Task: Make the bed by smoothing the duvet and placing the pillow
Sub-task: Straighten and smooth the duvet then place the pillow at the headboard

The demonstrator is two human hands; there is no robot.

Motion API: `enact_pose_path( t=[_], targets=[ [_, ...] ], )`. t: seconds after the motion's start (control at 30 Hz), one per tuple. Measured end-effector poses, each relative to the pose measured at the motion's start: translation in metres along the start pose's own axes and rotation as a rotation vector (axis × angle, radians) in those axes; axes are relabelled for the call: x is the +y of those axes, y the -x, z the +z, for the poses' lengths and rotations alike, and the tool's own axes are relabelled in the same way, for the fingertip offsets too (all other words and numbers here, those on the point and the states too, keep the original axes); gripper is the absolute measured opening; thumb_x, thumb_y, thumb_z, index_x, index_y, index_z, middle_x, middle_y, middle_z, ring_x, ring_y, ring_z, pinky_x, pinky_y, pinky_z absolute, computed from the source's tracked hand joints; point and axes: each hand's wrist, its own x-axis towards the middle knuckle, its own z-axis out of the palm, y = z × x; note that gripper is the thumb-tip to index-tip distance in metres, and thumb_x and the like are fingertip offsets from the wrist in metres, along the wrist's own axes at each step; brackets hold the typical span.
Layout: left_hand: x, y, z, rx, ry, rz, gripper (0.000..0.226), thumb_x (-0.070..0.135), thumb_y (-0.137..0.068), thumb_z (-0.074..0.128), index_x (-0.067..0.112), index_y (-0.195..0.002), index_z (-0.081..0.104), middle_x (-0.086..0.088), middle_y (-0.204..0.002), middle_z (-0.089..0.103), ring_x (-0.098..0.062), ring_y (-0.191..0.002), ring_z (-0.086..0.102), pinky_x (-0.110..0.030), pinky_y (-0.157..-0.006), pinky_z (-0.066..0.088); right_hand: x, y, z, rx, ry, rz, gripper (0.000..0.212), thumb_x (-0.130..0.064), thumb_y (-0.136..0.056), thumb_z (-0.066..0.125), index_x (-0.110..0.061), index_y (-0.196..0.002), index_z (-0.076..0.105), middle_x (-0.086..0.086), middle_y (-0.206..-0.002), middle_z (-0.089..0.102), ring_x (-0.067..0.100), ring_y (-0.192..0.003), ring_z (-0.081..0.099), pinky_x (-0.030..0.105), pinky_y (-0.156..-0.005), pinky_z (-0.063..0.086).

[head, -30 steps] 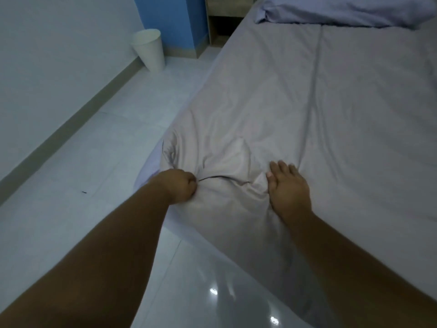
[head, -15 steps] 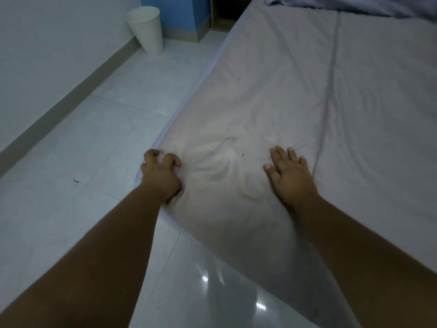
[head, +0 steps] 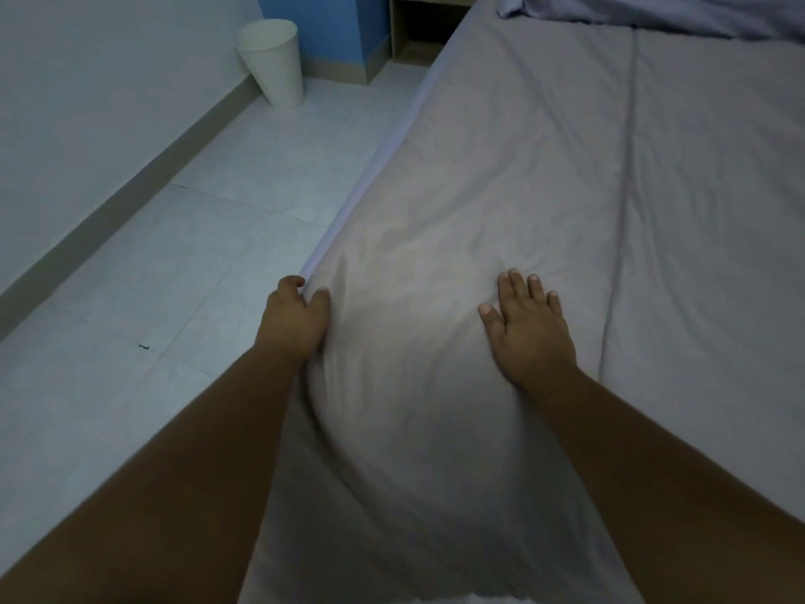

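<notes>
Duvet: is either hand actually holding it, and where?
The left hand grips the duvet at its side edge; the right hand only presses flat.

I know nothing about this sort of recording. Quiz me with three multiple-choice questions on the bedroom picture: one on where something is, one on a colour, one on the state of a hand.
1. Where does the waste bin stand?
A. on the floor by the wall
B. on the bed
C. under the pillow

2. What colour is the wall panel behind the bin?
A. red
B. blue
C. green

3. How is the right hand held?
A. in a fist
B. gripping the pillow
C. flat, fingers spread on the duvet

Answers: 1 A, it stands on the tiles against the white wall. 2 B, the panel is plainly blue. 3 C, the palm lies open on the cloth, while the left hand curls round the duvet's edge.
</notes>
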Motion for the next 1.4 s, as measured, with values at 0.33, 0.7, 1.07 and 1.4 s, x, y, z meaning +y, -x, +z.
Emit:
enact_pose_path(
  t=[0.33,0.7,1.07,1.4],
  targets=[
    [-0.019,-0.038,0.007,0.080,-0.270,-0.020,0.051,0.051,-0.096,0.032,0.003,-0.092,0.050,-0.031,-0.110,0.060,-0.045,-0.106,0.055,-0.043,-0.088,0.043,-0.024,-0.065,-0.001,0.015,-0.041,-0.091,0.057,-0.041,-0.101,0.021,-0.014,-0.151,0.015,0.003,-0.160,0.011,0.020,-0.148,0.005,0.036,-0.119,-0.001],
    [0.081,-0.127,0.027,-0.152,-0.220,-0.022,0.076,0.062,-0.093,0.023,-0.002,-0.119,0.057,-0.026,-0.128,0.056,-0.039,-0.119,0.051,-0.040,-0.102,0.037,-0.022,-0.142,-0.018,-0.056,-0.044,-0.055,0.059,-0.042,-0.100,0.022,-0.014,-0.151,0.012,0.003,-0.161,0.007,0.019,-0.148,0.004,0.035,-0.119,-0.001],
    [0.071,-0.195,0.030,-0.266,-0.200,-0.004,0.073,0.062,-0.092,0.027,0.002,-0.098,0.069,-0.025,-0.113,0.065,-0.036,-0.107,0.058,-0.038,-0.095,0.042,-0.040,-0.204,-0.023,0.017,-0.067,0.152,0.058,-0.042,-0.101,0.021,-0.014,-0.151,0.012,0.004,-0.160,0.008,0.019,-0.148,0.004,0.035,-0.119,-0.003],
    [0.099,-0.265,0.049,-0.380,-0.131,0.256,0.061,0.052,-0.096,0.031,0.002,-0.120,0.057,-0.025,-0.124,0.059,-0.037,-0.117,0.054,-0.037,-0.099,0.040,-0.083,-0.239,-0.011,0.080,-0.054,0.343,0.062,-0.045,-0.098,0.013,-0.012,-0.151,0.013,0.005,-0.160,0.009,0.020,-0.148,0.004,0.034,-0.118,-0.004]
  ],
)
